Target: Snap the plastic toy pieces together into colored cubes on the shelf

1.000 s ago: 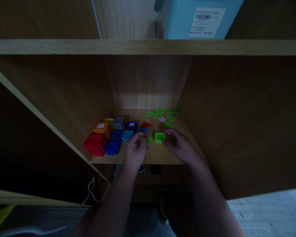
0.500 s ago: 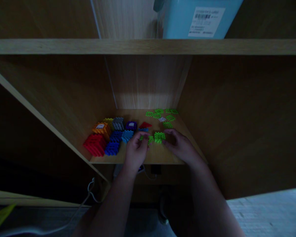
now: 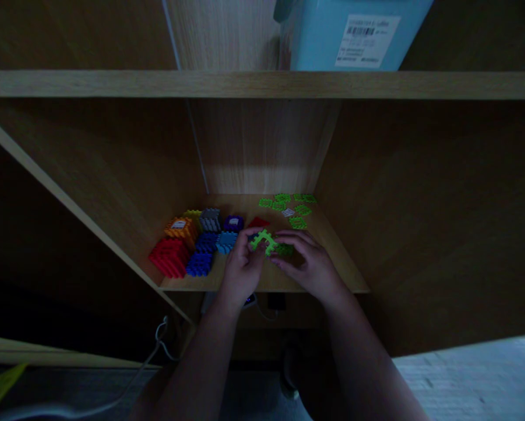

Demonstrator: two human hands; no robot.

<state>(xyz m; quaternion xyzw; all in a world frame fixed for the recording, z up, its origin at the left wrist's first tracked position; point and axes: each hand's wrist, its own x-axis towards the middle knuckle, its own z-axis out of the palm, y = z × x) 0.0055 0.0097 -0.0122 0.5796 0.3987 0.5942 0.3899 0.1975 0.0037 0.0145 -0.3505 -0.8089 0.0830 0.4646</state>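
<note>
My left hand (image 3: pixel 244 269) is closed on a bright green toothed building piece (image 3: pixel 265 238), which is raised and tilted above the shelf. From the right, my right hand (image 3: pixel 308 260) reaches the same piece, its curved index finger and thumb at the piece's right edge. Behind those fingers lies a small stack of green toothed pieces (image 3: pixel 284 249), partly hidden. A red flat piece (image 3: pixel 258 222) sits just beyond my left fingertips. Several loose green pieces (image 3: pixel 297 222) are spread towards the back right.
Stacked pieces stand at the left: red (image 3: pixel 169 257), orange (image 3: pixel 180 228), grey (image 3: pixel 210 219), dark blue (image 3: pixel 200 264), light blue (image 3: pixel 226 241) and purple (image 3: pixel 233 223). An upper shelf edge (image 3: pixel 245 85) runs above, carrying a blue bin (image 3: pixel 317 35). A white cable (image 3: pixel 157 339) hangs lower left.
My right hand has moved left from beside the green stack to the piece in my left hand. That piece is now lifted and turned, with more of it showing.
</note>
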